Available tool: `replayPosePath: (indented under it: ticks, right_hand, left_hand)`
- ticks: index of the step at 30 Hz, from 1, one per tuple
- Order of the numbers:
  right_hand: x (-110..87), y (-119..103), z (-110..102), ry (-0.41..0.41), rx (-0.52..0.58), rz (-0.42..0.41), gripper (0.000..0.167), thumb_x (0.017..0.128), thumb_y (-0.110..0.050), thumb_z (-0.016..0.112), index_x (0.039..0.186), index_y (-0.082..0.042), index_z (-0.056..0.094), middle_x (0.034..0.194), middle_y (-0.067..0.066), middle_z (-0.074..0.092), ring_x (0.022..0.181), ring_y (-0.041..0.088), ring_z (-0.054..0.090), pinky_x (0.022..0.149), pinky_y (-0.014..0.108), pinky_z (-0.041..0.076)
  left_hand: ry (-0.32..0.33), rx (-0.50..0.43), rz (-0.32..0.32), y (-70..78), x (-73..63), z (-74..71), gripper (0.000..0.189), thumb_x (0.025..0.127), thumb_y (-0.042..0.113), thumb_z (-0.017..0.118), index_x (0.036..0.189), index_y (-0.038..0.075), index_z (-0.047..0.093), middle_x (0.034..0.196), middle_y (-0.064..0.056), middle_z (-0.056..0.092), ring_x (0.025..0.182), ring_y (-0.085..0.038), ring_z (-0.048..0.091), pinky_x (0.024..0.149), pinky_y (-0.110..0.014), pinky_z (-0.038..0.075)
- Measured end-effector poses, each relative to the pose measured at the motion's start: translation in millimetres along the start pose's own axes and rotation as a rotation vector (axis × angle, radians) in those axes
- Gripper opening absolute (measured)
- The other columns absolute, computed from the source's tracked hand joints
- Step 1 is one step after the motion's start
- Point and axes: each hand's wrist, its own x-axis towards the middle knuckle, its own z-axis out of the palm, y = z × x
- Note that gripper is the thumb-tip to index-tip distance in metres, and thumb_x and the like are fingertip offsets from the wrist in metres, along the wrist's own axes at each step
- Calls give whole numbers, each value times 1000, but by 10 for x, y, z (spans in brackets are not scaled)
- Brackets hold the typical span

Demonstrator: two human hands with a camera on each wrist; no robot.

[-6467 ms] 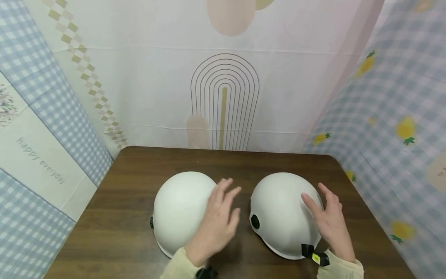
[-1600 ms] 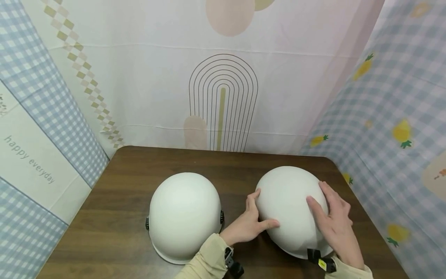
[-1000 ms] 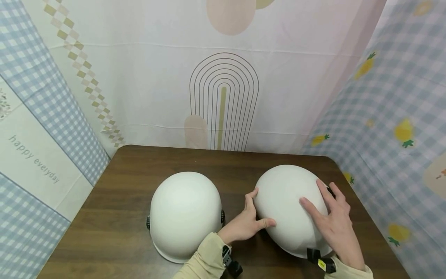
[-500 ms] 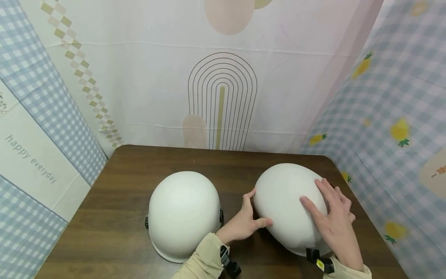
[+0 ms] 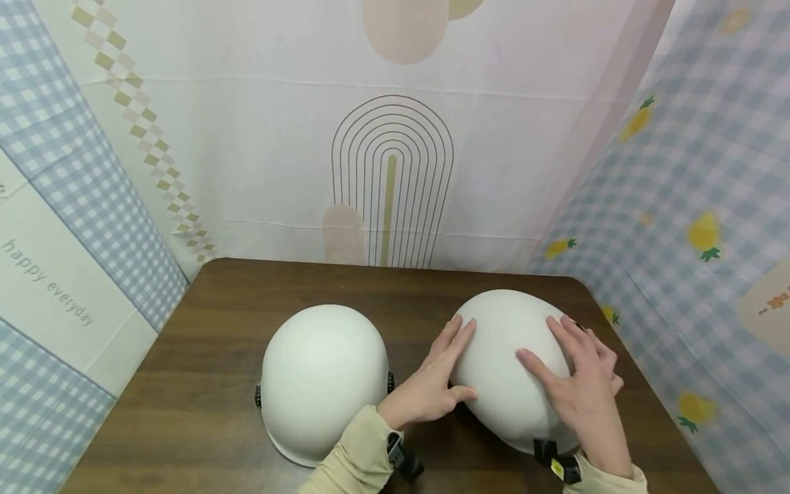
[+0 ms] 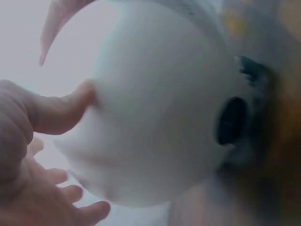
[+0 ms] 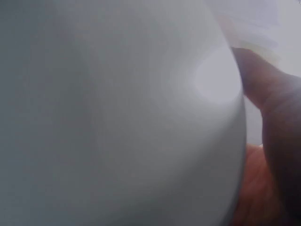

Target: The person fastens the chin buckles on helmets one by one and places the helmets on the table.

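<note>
Two hollow shells on the worktop point(image 5: 185, 384), both white helmets, dome up; can't see what, if anything, is inside either. Right-side helmet point(image 5: 494, 363) is the one being handled: near the worktop's right side, between the two hands. Left hand point(image 5: 426, 391) is on its left flank, fingers spread wide, thumb apart and lower. Right hand point(image 5: 577, 384) is on its right flank, fingers also spread wide, lightly bent over the dome. Left wrist view shows a dark oval fitting point(image 6: 232, 121) low on that shell. Can't tell if its rim touches the worktop. Left-side helmet point(image 5: 324, 377) stands untouched, well apart from the other, black fittings at both sides; left sleeve point(image 5: 354, 449) is just beside it. Right wrist view: mostly blank shell.
</note>
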Motion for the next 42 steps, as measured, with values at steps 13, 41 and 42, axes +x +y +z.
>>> replayPosePath:
  ticks: [13,41,42]
  right_hand:
    - [-22,-120,105,37,-45,-52,78,81,-51,75,142,-10,51,149,21,36,132,51,17,86,71,12]
    - [21,2,34,-25,94,-33,76,89,-42,70,153,-23,34,158,14,20,136,42,16,87,73,26]
    - [22,-1,38,-24,100,-39,75,89,-41,70,152,-23,34,158,13,20,135,41,17,87,73,26]
  left_hand:
    - [86,130,2,305,186,24,92,86,53,67,157,30,13,163,-3,1,148,-26,-1,113,-58,12]
    - [117,-20,-106,197,62,-38,94,80,58,71,154,31,20,161,4,-1,141,-22,17,99,-43,43]
    - [118,-20,-110,199,54,-44,94,80,58,71,154,29,20,161,4,-1,140,-21,18,99,-42,43]
